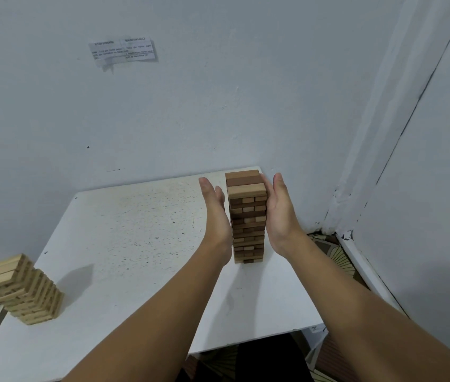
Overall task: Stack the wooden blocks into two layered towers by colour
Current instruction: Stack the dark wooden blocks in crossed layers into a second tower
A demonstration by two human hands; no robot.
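Note:
A tall tower of mostly dark brown blocks [247, 224], with some pale blocks mixed in, stands near the far right corner of the white table [124, 244]. My left hand [215, 208] is held flat and upright beside the tower's left face, very close to it. My right hand [277, 208] lies flat against the tower's right face, fingers straight and pointing away from me. A shorter tower of pale blocks [25, 290] stands at the table's left edge, far from both hands.
The table sits in a room corner, with the wall [190, 106] right behind it and another wall on the right. A paper note [123, 51] is stuck to the wall. Patterned floor [336, 257] shows beyond the table's right edge.

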